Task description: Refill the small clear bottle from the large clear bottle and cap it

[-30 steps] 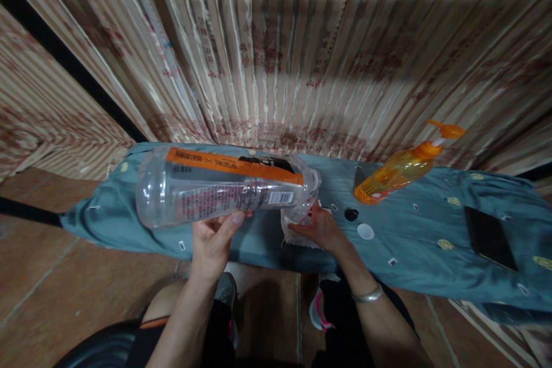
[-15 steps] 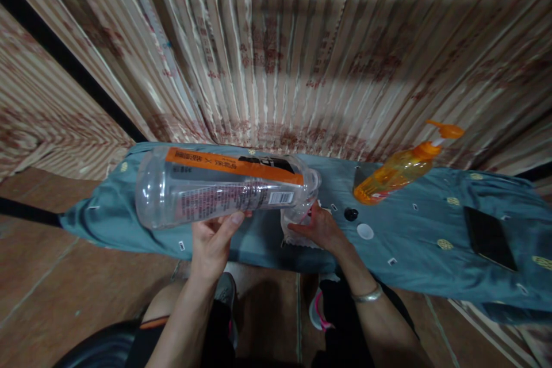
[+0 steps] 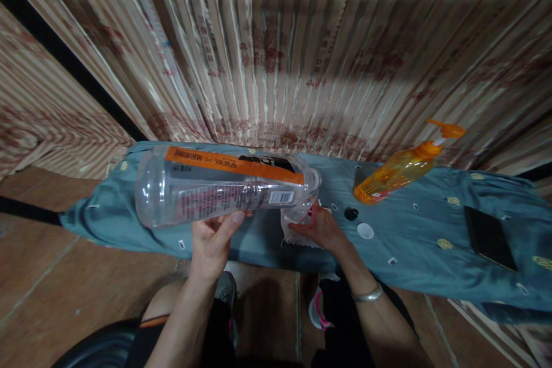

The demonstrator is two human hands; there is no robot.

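Observation:
A large clear plastic bottle (image 3: 228, 195) with an orange and grey label lies on its side in the air, its neck to the right. My left hand (image 3: 215, 241) grips it from below, thumb along the near side. Under the bottle's mouth, my right hand (image 3: 321, 227) has its fingers closed round a small clear container (image 3: 305, 207); its shape is partly hidden by the fingers. A whitish, jagged-edged sheet or packet (image 3: 297, 234) is just beneath that hand. Right of it lie a black cap (image 3: 351, 214) and a white disc (image 3: 365, 231).
An orange pump bottle (image 3: 390, 175) stands on the teal cloth (image 3: 414, 241) covering a narrow table. Farther right lies a dark flat phone-like object (image 3: 489, 238). A striped curtain (image 3: 276, 57) hangs behind, and a black pole (image 3: 73, 57) slants at the left.

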